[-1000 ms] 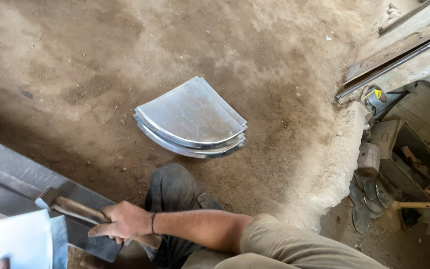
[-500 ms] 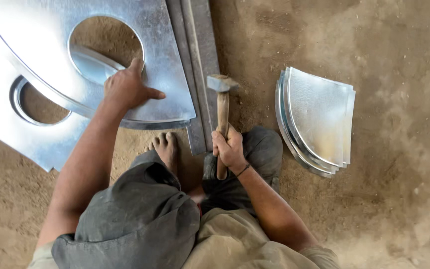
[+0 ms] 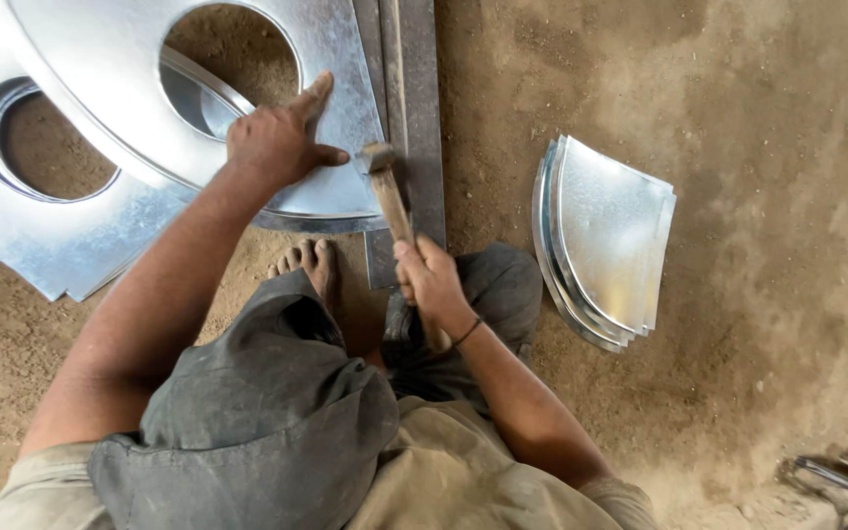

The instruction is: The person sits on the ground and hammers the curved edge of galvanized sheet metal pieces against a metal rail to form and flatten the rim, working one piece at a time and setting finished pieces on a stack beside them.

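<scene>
Right now the right hand (image 3: 427, 278) is gripping the wooden handle of a steel-headed hammer (image 3: 392, 199), fingers wrapped tight near mid-handle, head sitting at the edge of the sheet just above the dark flat steel bar (image 3: 422, 118). Left hand (image 3: 272, 145) is lying open, fingers spread and pressing flat on the curved galvanised sheet-metal piece with the round cut-out (image 3: 331, 59), thumb pointing toward the hammer head.

Risks as I'm judging them:
- Thumb and hammer head are sitting very close; a glancing blow is likely landing on the thumb.
- Sheet is being held only by palm pressure over the bar; it could be skidding or springing up on impact, and the cut edges are looking sharp.
- Bare foot (image 3: 308, 265) is resting on the dirt floor (image 3: 758, 98) just below the sheet's lower edge and beside the bar's near end; a slipped sheet or a dropped hammer is going straight onto the toes.
- Bar is lying on loose soil, so it may be rocking under the strike.

Second galvanised sheet with a round hole (image 3: 61, 245) is lying underneath toward the left. Stack of curved galvanised segments (image 3: 606, 240) is sitting on the floor to the right, well apart from the hammer.
</scene>
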